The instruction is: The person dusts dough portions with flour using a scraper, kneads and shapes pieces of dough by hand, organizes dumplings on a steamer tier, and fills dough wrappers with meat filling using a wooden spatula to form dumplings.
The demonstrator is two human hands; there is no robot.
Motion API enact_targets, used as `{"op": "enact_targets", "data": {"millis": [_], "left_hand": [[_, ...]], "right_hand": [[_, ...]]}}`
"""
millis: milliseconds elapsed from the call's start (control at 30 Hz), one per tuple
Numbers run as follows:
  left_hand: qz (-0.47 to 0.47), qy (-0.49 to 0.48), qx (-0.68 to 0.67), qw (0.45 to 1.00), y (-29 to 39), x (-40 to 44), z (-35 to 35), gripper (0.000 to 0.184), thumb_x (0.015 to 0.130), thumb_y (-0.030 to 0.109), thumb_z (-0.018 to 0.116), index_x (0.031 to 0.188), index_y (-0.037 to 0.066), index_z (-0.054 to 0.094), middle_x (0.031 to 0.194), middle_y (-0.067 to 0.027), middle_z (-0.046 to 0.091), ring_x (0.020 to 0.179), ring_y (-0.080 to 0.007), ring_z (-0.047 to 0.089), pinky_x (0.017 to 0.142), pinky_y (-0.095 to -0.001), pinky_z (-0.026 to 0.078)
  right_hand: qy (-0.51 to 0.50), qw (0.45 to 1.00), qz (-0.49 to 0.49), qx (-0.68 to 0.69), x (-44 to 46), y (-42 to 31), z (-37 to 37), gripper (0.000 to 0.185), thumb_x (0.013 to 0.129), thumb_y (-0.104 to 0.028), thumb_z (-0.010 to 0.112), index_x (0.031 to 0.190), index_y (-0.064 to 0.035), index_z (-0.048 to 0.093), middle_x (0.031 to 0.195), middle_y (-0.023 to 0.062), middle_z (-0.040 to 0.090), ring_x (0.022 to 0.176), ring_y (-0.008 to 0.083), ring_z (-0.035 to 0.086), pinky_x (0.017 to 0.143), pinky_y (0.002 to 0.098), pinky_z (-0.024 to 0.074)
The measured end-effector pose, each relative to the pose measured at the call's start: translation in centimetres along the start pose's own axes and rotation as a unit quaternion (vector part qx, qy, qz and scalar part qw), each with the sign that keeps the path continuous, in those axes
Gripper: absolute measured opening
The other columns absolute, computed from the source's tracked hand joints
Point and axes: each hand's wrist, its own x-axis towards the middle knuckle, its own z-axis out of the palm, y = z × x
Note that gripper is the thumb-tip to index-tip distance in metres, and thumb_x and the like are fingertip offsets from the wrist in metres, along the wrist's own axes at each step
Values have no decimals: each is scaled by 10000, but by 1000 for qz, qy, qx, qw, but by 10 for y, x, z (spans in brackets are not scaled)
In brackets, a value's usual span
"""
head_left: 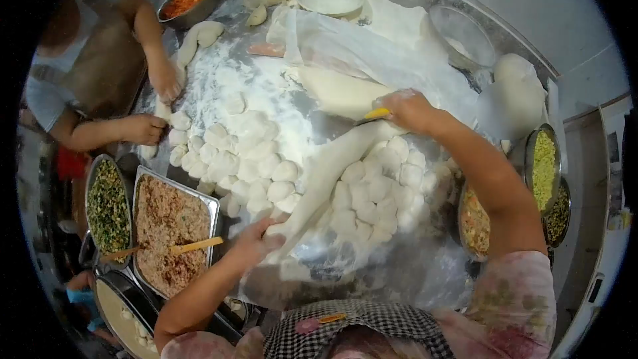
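Observation:
A long, thick rope of dough (325, 176) slants across the middle of the floured table. My left hand (256, 242) grips its near end, fingers against the dough. At the far end, my right hand (407, 110) is closed around a knife with a yellow handle (377, 114); its dark blade points left over the dough. Behind the blade lies a broad slab of dough (342, 93), partly under a translucent sheet (372, 53). Cut dough pieces lie on both sides of the rope, one group (375, 193) to its right and another (246, 153) to its left.
Across on the left, a co-worker's hands (156, 103) work a thinner dough strip. A tray of minced filling (211, 203) and a bowl of green filling (108, 209) stand left. More filling bowls (545, 166) line the right. An orange filling bowl (199, 16) sits at the back.

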Motion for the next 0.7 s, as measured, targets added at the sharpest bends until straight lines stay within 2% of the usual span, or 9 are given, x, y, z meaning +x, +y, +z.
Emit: {"op": "enact_targets", "data": {"millis": [33, 133, 200, 300, 433, 533, 567, 700], "left_hand": [[-6, 4, -6, 1000, -5, 2, 1, 473, 779, 138, 641, 1226, 39, 521, 961, -83, 595, 792, -133, 552, 707, -257, 453], [-28, 14, -91, 995, -10, 0, 6, 471, 787, 67, 607, 1243, 34, 497, 1034, -73, 588, 897, -148, 556, 803, -260, 437], [-27, 32, -100, 994, 0, -7, 13, 457, 798, 93, 615, 1234, 18, 502, 1031, -79, 580, 877, -146, 553, 783, -263, 441], [-5, 53, -114, 992, -8, -13, 21, 466, 800, 106, 627, 1237, 11, 498, 1023, -84, 579, 870, -143, 551, 763, -262, 448], [6, 66, -122, 990, -16, -20, 26, 469, 807, 73, 621, 1252, 14, 489, 1002, -86, 581, 823, -131, 555, 694, -244, 464], [-8, 80, -123, 989, -8, -21, 33, 458, 815, 61, 610, 1254, 12, 486, 995, -85, 581, 808, -129, 556, 687, -241, 465], [-21, 84, -123, 989, -7, -21, 35, 454, 818, 58, 607, 1253, 10, 485, 994, -85, 581, 805, -129, 556, 688, -241, 466], [-20, 93, -143, 985, -9, -20, 36, 447, 816, 60, 608, 1242, 4, 488, 993, -86, 581, 811, -131, 562, 681, -246, 469]], "right_hand": [[2, 1000, 21, 21, 3, 4, 5, 293, 754, -135, 605, 1047, -126, 620, 995, 111, 636, 949, 298, 590, 802, 402, 466], [15, 994, 76, 71, 6, 4, 16, 276, 767, -157, 614, 1039, -116, 621, 996, 120, 633, 947, 308, 588, 809, 408, 463], [30, 990, 108, 84, -7, -5, 20, 277, 770, -182, 628, 1039, -111, 620, 1004, 131, 628, 935, 319, 589, 812, 412, 462], [7, 992, 65, 104, -21, -6, 13, 321, 766, -230, 650, 1060, -104, 614, 1019, 156, 617, 944, 320, 584, 814, 404, 463], [-11, 958, 168, 232, -37, -11, -54, 240, 784, -219, 644, 974, -73, 633, 913, 152, 624, 859, 308, 578, 773, 362, 453], [20, 985, 106, 135, -47, 22, -54, 263, 789, -230, 636, 1000, -74, 624, 961, 161, 616, 911, 309, 571, 806, 377, 445], [22, 988, 115, 98, -52, 28, -51, 285, 789, -232, 631, 1037, -91, 615, 1026, 150, 601, 980, 312, 547, 850, 386, 429], [-18, 993, 77, 85, -50, 50, -39, 356, 775, -229, 630, 1117, -140, 592, 1094, 127, 588, 1039, 309, 540, 878, 397, 425]]}}
